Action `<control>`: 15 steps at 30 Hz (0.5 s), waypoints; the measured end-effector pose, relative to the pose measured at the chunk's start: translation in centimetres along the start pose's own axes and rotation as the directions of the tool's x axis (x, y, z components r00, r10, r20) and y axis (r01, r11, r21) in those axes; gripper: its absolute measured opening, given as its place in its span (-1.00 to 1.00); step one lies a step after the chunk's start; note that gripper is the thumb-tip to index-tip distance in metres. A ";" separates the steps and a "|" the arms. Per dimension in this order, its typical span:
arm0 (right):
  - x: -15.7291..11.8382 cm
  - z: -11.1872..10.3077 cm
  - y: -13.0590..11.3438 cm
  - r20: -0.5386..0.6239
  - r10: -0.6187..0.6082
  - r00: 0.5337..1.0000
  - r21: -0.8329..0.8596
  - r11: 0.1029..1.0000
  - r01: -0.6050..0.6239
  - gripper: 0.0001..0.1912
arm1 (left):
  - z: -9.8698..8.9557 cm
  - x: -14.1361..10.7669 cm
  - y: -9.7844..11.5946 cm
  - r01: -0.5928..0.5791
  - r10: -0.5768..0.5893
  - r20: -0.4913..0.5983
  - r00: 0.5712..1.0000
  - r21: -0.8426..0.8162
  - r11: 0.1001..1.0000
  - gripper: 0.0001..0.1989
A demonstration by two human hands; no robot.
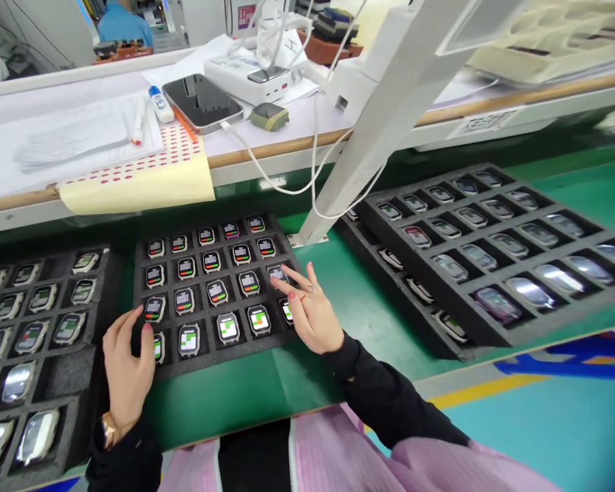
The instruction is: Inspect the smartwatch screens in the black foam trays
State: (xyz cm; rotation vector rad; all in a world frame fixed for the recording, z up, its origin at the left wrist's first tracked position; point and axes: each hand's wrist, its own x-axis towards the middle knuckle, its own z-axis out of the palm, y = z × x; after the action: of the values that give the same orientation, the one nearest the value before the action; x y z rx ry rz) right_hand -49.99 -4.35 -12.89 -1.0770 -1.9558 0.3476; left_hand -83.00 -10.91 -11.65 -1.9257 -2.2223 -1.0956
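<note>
A dark grey foam tray lies on the green bench in front of me, with smartwatch bodies in its pockets, screens lit. My left hand rests at the tray's left edge, fingers apart and bent, tips beside a lit smartwatch. At the right edge, my right hand has its fingers spread, the tips over or touching a smartwatch; whether they touch is unclear. Neither hand grips anything. Front-row watches, such as one smartwatch, display white, green and red blocks; those behind display text with coloured bars.
More foam trays with watches lie left and, stacked, right. A white post rises from the bench, a white cable hanging beside it. The shelf holds a phone, power bank and papers. One person is behind.
</note>
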 end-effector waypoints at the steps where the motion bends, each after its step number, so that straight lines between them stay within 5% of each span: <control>1: 0.3 0.1 -0.4 0.019 -0.018 1.000 0.013 1.000 0.018 -0.53 | 0.0 0.0 -0.1 0.002 -0.002 0.009 1.000 -0.008 1.000 -0.63; 15: 2.5 3.7 -5.2 0.311 -0.081 0.947 0.010 0.997 0.081 -0.53 | 0.2 -0.8 -1.3 0.098 -0.093 0.033 0.995 -0.180 0.979 -0.66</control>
State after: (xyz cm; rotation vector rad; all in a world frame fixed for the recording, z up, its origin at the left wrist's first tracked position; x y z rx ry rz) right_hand -56.48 -4.90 -10.65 -0.9854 -2.2723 0.4943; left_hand -83.90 -11.48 -12.80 -1.9228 -2.3246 -1.3396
